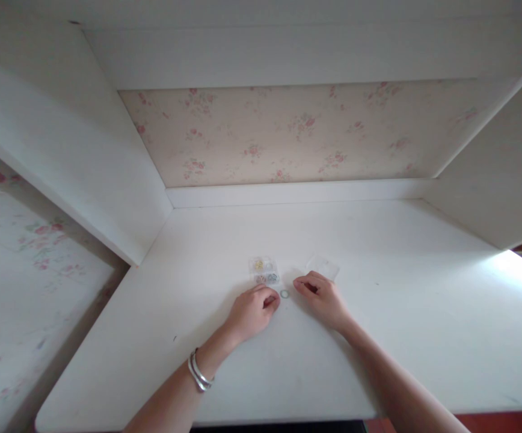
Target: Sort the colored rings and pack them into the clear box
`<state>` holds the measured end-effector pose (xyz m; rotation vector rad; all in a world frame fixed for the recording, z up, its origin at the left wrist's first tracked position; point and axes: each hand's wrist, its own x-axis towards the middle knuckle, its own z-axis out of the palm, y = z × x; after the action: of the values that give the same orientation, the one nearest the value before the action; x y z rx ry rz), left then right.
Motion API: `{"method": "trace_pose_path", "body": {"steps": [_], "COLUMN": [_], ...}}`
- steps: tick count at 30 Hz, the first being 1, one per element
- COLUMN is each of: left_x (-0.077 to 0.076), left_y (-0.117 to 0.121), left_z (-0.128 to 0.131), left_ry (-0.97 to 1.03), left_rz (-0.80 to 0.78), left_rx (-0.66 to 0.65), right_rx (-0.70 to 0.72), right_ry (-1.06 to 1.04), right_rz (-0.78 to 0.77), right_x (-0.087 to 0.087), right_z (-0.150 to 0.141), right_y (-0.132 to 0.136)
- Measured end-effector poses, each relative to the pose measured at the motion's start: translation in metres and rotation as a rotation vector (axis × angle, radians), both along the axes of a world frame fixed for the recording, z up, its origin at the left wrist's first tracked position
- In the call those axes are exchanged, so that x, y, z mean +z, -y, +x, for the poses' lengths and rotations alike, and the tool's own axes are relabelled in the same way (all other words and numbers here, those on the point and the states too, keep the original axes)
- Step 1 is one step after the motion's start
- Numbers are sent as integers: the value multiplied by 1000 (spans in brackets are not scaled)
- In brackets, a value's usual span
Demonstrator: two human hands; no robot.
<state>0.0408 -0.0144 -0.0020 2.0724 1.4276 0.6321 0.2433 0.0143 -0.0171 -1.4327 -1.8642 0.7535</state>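
A small clear plastic box [252, 272] with compartments stands on the white desk, holding tiny gold, silver and reddish pieces. Just in front of it my left hand [251, 311] rests with its fingers curled and the thumb drawn in to the fingertips. Close to those fingertips, flat on the desk, lies a small pale ring [284, 294]. My right hand [323, 299] is on the ring's other side, thumb and forefinger pressed together. Whether either pinch holds something tiny is too small to tell. Behind the right hand lies a clear plastic lid [328, 266], partly covered by it.
The white desk [423, 337] is bounded by a side panel [103, 150] at left, another panel at right and a low back ledge [297, 193]. A shelf [288, 57] overhangs the back. A small dark mark [175, 338] shows left of my forearm.
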Motion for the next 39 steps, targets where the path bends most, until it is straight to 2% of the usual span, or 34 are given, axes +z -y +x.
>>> {"method": "trace_pose_path", "body": {"steps": [10, 14, 17, 20, 23, 27, 33, 36, 39], "left_x": [4, 0, -1, 5, 16, 27, 22, 18, 17], "left_y": [-6, -7, -8, -12, -21, -43, -72, -73, -67], "left_z": [20, 23, 23, 20, 13, 3, -1, -4, -13], "left_ry": [-302, -325, -263, -150, -64, -76, -226, -238, -166], "left_rz": [77, 90, 85, 91, 128, 182, 203, 186, 224], "left_rx": [-86, -131, -151, -138, -113, -52, 41, 30, 69], "right_rx": [60, 76, 74, 95, 207, 335, 347, 373, 393], "right_ry": [-25, -50, -62, -59, -15, 114, 225, 252, 279], "right_rz": [34, 38, 43, 48, 50, 78, 89, 81, 90], "right_x": [0, -1, -2, -2, 0, 4, 6, 6, 7], "right_z": [-1, 0, 0, 1, 2, 4, 4, 4, 4], "right_y": [0, 0, -1, 0, 2, 5, 5, 5, 5]}}
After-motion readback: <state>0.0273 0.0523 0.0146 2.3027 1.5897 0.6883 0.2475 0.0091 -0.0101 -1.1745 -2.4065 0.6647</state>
